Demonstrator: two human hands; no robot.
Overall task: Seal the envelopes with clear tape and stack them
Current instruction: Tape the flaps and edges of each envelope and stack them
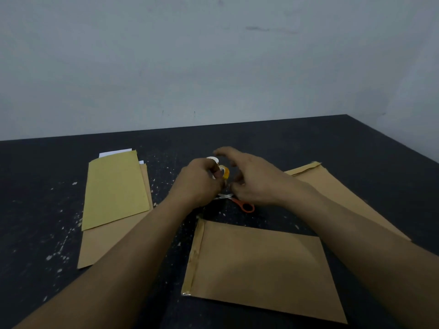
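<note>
Holding a tape roll (224,172) in the left hand (199,184), fingers curled round it, just above the middle of a dark table (35,186). Reaching in from the other side with the right hand (256,179): upper fingers stretched out over the roll, lower ones bent toward it (too blurred to tell whether pinching a loose end of tape). Hovering right above scissors (237,203) with orange handles, blades partly hidden under the hands. Nearest, between the forearms, a taped envelope (261,264), brown, flat on the table, with a shiny strip along its left edge. Off to the left, a yellow envelope (114,188) stacked on a long brown envelope (104,243), with white paper (115,152) poking out at the far end. Off to the right, partly under the right forearm, a far envelope (337,186), also brown and flat.
</note>
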